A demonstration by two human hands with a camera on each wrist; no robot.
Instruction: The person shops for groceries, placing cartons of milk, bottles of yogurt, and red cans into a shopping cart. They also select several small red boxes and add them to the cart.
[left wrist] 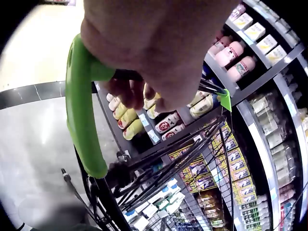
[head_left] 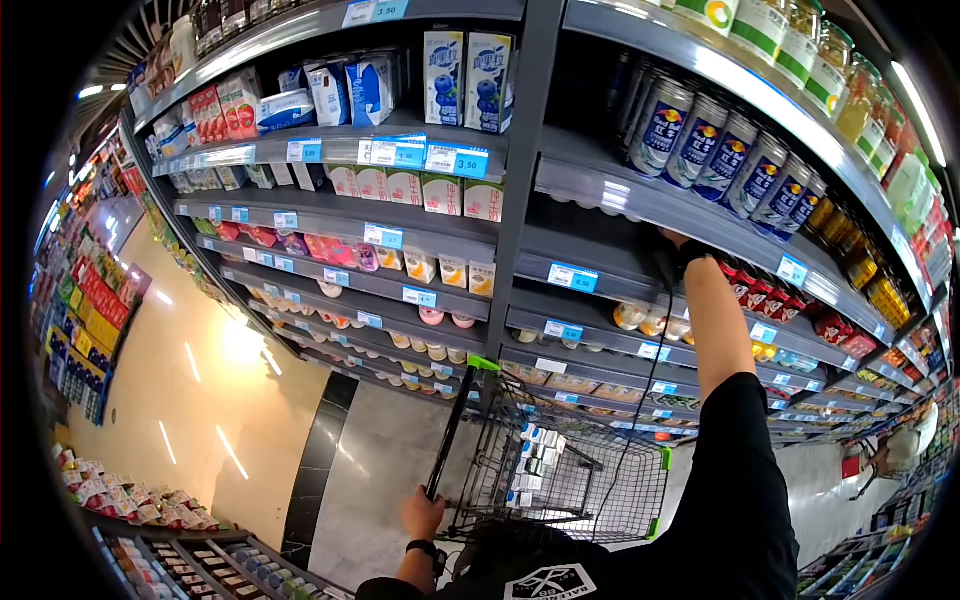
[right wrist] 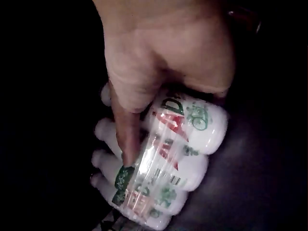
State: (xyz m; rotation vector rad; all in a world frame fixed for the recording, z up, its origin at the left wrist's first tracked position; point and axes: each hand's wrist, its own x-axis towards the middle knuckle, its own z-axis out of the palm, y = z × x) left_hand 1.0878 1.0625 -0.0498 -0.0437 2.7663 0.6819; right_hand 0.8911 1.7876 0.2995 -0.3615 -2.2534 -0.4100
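Deep inside a dark shelf, the right hand point(right wrist: 163, 62) grips a plastic-wrapped pack of white bottles point(right wrist: 168, 154) with red and green print, its thumb or a finger lying along the wrap. In the head view that hand is mostly hidden under the shelf above, just past the wristband point(head_left: 690, 252). The left hand point(head_left: 424, 512) is curled round the black handle of the shopping cart point(head_left: 610, 480); in the left wrist view its fingers point(left wrist: 130, 91) wrap the bar beside the green handle end point(left wrist: 86, 115). Small white and green cartons point(head_left: 535, 455) lie in the cart.
Blue and silver cans point(head_left: 660, 125) stand on the shelf above the right forearm, with red packs point(head_left: 770, 295) to its right. Milk cartons point(head_left: 445, 80) fill shelves at the left. A black cable point(head_left: 655, 370) hangs from the right wrist. Another person point(head_left: 900, 445) is at the far right.
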